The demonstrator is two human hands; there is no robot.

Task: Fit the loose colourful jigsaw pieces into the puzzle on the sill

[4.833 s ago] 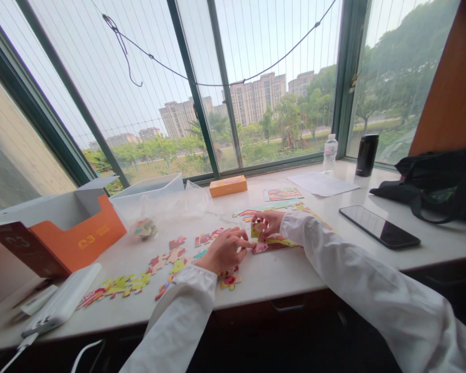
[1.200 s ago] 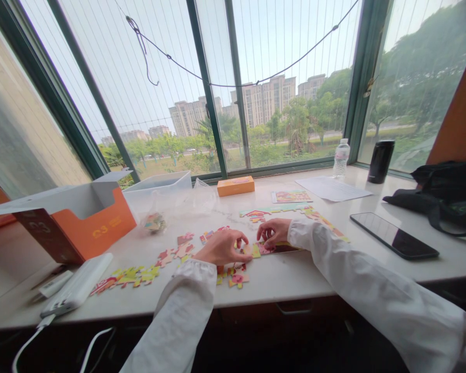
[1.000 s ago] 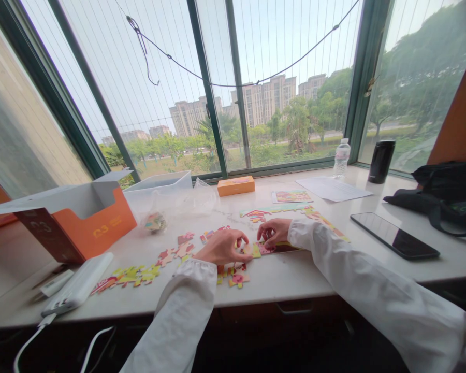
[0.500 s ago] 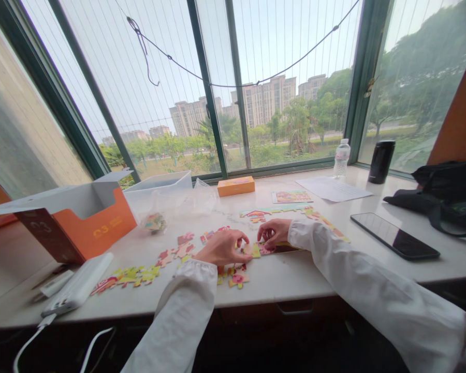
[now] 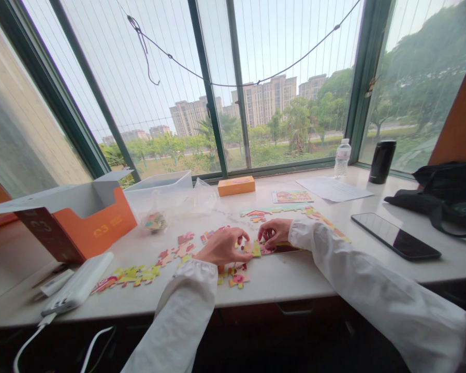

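Note:
My left hand [image 5: 222, 245] curves its thumb and fingers around a yellow-green jigsaw puzzle piece [image 5: 255, 249] low over the table. Close by on the right, my right hand [image 5: 275, 232] has its fingers bent down onto a pink puzzle piece [image 5: 267, 249] at the near edge of the partly joined puzzle [image 5: 256, 213]; its fingertips are partly hidden. Below my left hand lies a loose pink and yellow piece [image 5: 238, 280]. More loose pieces spread leftward, pink ones [image 5: 166, 257] nearer the hand and yellow-green ones [image 5: 137, 274] farther off.
An orange open box [image 5: 101, 228] and a white power bank [image 5: 79, 282] stand at left. Behind are a plastic bag of pieces [image 5: 154, 221], a small orange box [image 5: 236, 186] and a picture card [image 5: 292, 197]. A phone [image 5: 394, 235], bottle [image 5: 342, 159] and black tumbler [image 5: 382, 161] stand right.
Both hands keep nearly the same place and pose. The view has shifted very slightly; nothing is visibly picked up or let go.

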